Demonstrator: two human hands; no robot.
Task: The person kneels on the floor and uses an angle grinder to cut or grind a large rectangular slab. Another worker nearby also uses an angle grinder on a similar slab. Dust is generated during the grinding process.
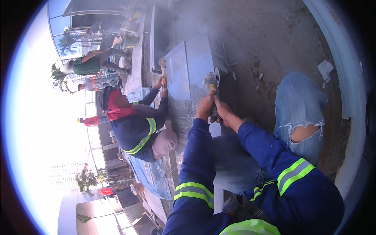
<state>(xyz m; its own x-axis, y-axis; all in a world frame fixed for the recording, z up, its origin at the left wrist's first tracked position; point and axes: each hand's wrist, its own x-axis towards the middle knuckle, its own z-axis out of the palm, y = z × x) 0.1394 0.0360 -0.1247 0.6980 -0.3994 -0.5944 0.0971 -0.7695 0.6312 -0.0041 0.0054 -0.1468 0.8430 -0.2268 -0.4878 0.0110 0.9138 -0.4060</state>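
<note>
My left hand (205,105) and my right hand (226,113) are both closed around the body of an angle grinder (212,84). Its pale round disc (217,76) faces the right edge of a long grey-blue slab (197,58); whether it touches the edge I cannot tell. The slab's top is dusty, with a straight seam along it. Across the slab, to the left, a co-worker in a dark jacket (137,127) holds another grinder (163,74) with both hands, its disc at the slab's left edge.
Dust haze (196,19) hangs over the far end. Dirt ground (266,47) with scraps lies right of the slab, bounded by a pale curved edge (333,35). My denim-covered knee (299,105) is at the right. More people, including one in a green shirt (88,64), are far left.
</note>
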